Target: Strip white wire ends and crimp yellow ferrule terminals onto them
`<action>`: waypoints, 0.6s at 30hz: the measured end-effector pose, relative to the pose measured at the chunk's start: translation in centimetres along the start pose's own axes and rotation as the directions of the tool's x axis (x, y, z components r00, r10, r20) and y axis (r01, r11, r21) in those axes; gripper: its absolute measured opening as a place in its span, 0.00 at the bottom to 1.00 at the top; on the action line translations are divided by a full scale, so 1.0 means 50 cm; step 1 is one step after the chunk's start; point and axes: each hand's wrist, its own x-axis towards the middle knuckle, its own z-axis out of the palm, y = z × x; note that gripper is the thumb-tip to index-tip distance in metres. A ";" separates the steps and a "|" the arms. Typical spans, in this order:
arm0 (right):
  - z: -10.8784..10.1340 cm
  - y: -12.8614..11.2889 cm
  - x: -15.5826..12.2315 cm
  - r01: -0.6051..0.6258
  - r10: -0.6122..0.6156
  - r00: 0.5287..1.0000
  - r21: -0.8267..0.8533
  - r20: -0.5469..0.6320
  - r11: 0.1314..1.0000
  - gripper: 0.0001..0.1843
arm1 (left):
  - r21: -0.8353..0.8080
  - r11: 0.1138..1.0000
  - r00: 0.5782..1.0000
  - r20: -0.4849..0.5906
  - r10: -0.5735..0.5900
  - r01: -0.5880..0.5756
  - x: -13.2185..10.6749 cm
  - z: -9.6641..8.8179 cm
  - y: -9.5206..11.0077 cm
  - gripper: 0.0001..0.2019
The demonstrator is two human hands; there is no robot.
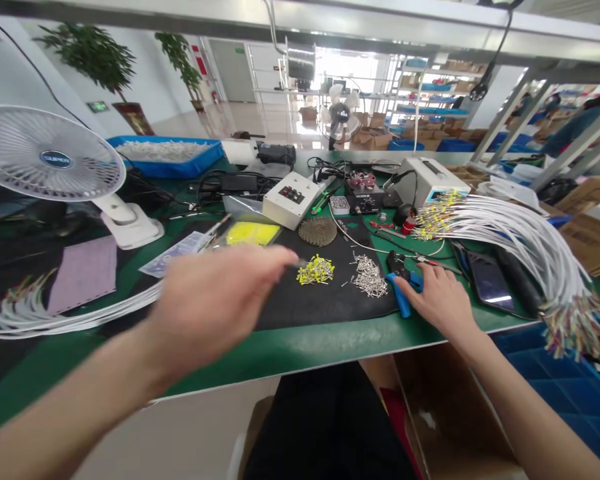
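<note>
Blue-handled, black-headed pliers (401, 299): 9 o'clock from right hand (443, 300), axis 11-to-5
Right hand: nearer, spread
Left hand (215, 303): blurred, cannot tell grip

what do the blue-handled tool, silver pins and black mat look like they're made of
Blue-handled tool: plastic-looking grips, from their even, bright blue; the dark head is probably metal.
Silver pins: likely shiny metal, given their bright glints.
Black mat: rubber or soft plastic, judging by its smooth, dull surface; which is unclear.
</note>
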 end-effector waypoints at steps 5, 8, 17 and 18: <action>0.004 -0.014 -0.030 0.009 -0.008 0.994 -0.008 0.106 1.000 0.55 | 0.296 0.855 0.884 0.340 0.322 -0.425 -0.051 0.135 -0.060 0.14; 0.009 -0.010 -0.032 0.001 0.000 0.988 -0.008 0.152 1.000 0.58 | 0.317 0.874 0.903 0.347 0.254 -0.368 -0.071 0.185 -0.079 0.11; 0.024 -0.018 -0.038 -0.028 0.030 0.988 -0.019 0.152 0.999 0.49 | 0.562 0.793 0.967 0.220 0.127 -0.232 0.027 0.151 -0.146 0.11; 0.023 -0.020 -0.040 -0.030 0.033 0.989 -0.021 0.146 0.999 0.48 | 0.579 0.770 0.958 0.249 0.145 -0.267 0.037 0.155 -0.149 0.11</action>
